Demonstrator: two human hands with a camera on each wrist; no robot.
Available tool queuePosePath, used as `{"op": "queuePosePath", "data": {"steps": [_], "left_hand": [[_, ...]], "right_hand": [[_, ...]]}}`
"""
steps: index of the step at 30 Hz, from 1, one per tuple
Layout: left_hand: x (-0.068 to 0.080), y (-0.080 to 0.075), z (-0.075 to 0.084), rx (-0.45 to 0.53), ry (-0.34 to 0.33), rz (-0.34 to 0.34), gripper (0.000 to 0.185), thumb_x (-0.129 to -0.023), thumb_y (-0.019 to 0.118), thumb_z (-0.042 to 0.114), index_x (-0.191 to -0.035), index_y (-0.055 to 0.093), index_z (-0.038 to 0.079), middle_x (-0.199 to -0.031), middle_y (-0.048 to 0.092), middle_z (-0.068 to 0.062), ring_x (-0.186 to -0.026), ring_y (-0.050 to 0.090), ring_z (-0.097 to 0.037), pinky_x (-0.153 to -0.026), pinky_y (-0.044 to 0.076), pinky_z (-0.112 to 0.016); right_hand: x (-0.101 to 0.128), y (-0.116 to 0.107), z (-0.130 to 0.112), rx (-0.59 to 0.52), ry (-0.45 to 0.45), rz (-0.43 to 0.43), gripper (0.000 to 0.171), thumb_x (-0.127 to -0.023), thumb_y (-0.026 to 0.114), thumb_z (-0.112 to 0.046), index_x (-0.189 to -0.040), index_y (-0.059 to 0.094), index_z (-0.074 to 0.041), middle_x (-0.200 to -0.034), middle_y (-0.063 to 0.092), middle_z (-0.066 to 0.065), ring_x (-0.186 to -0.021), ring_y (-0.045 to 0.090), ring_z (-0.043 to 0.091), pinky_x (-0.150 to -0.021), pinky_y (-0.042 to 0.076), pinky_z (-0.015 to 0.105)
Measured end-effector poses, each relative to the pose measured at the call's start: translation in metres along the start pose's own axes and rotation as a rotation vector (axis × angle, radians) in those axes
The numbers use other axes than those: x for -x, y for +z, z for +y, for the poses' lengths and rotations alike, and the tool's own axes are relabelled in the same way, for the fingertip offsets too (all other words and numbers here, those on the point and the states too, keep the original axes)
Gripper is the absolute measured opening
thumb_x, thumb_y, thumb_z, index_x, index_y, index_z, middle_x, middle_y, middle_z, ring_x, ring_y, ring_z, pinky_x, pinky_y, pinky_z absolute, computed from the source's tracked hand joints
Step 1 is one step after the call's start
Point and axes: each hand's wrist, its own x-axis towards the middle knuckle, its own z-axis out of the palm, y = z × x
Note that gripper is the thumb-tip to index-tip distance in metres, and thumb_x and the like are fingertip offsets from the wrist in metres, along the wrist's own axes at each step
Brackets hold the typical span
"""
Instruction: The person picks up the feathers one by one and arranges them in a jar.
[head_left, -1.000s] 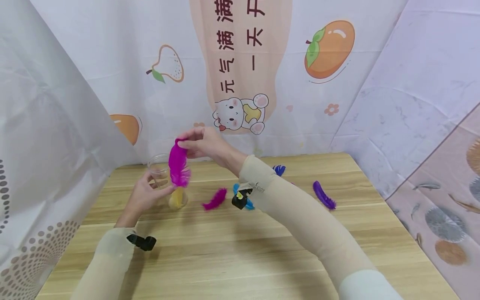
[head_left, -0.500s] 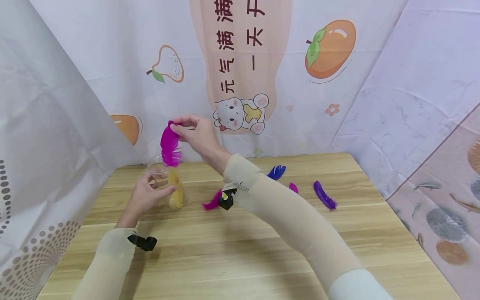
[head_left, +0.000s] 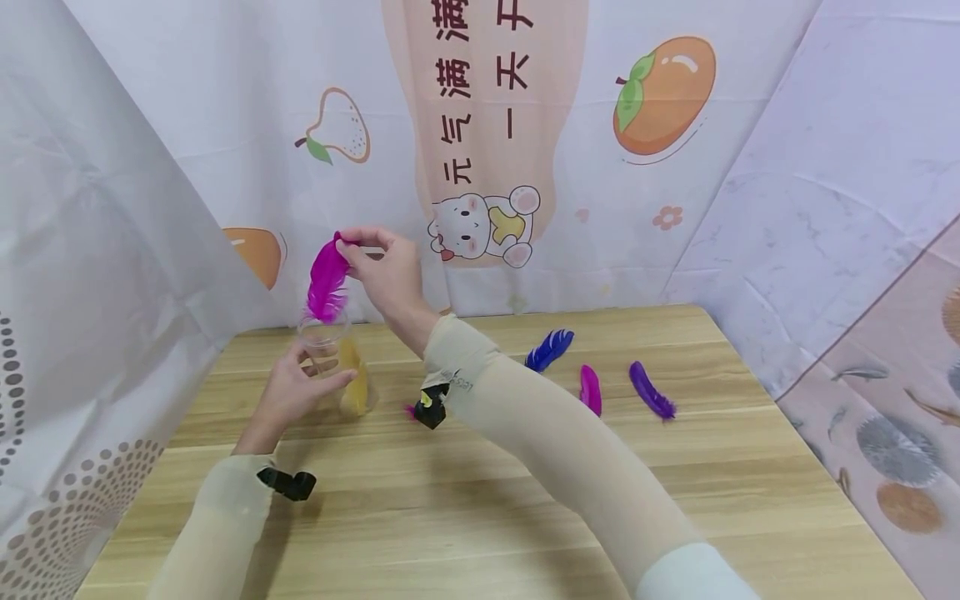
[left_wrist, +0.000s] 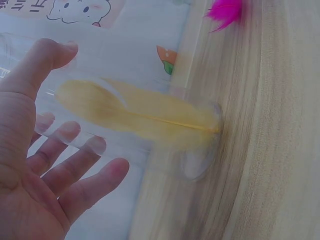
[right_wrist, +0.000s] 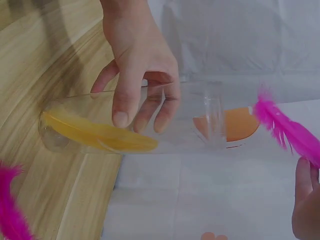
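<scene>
A clear jar point(right_wrist: 212, 120) stands on the table with a yellow feather point(left_wrist: 135, 112) inside it, seen through the wall. My left hand point(head_left: 292, 390) grips the jar, thumb on one side and fingers round the other. Above the jar's mouth, my right hand point(head_left: 390, 271) pinches a magenta feather point(head_left: 327, 279) near its top end between thumb and fingers. The feather hangs with its fluffy end downward, overlapping the jar's rim in the head view; in the right wrist view that end is just outside the opening.
On the wooden table point(head_left: 480, 517) lie a blue feather point(head_left: 551, 350), a magenta feather point(head_left: 590, 389) and a purple feather point(head_left: 651, 390). Another magenta feather point(right_wrist: 11, 202) lies near the jar, mostly behind the right wrist in the head view. A printed cloth point(head_left: 570, 275) hangs behind the table.
My right hand has moved left and up with the magenta feather, from in front of the jar to over its mouth. The left hand has stayed on the jar.
</scene>
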Motion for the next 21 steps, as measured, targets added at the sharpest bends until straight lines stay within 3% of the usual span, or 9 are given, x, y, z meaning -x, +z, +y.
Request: {"op": "queuePosePath", "data": {"steps": [8, 14, 21], "left_hand": [[0.005, -0.009, -0.002, -0.045, 0.016, 0.026, 0.069, -0.086, 0.085, 0.023, -0.139, 0.045, 0.003, -0.128, 0.059, -0.022, -0.115, 0.062, -0.043, -0.085, 0.054, -0.017], [0.000, -0.003, -0.004, -0.012, 0.021, 0.009, 0.068, -0.085, 0.086, 0.023, -0.137, 0.046, 0.006, -0.128, 0.057, -0.022, -0.117, 0.062, -0.043, -0.087, 0.054, -0.019], [0.001, -0.002, 0.003, -0.009, 0.000, 0.004, 0.067, -0.085, 0.085, 0.022, -0.135, 0.046, 0.001, -0.129, 0.056, -0.024, -0.118, 0.061, -0.044, -0.083, 0.053, -0.016]], "right_hand": [[0.003, 0.011, 0.016, 0.068, -0.027, -0.021, 0.010, -0.092, 0.073, 0.002, -0.102, 0.075, 0.003, -0.095, 0.074, 0.006, -0.079, 0.072, 0.014, -0.072, 0.060, 0.024], [0.005, 0.007, 0.023, 0.145, -0.065, -0.005, 0.009, -0.092, 0.073, 0.000, -0.100, 0.075, 0.000, -0.095, 0.074, 0.005, -0.077, 0.071, 0.010, -0.071, 0.059, 0.022], [0.007, 0.009, 0.029, 0.179, -0.119, 0.013, 0.005, -0.092, 0.074, -0.001, -0.096, 0.076, -0.003, -0.099, 0.075, 0.005, -0.074, 0.067, 0.004, -0.072, 0.058, 0.019]]}}
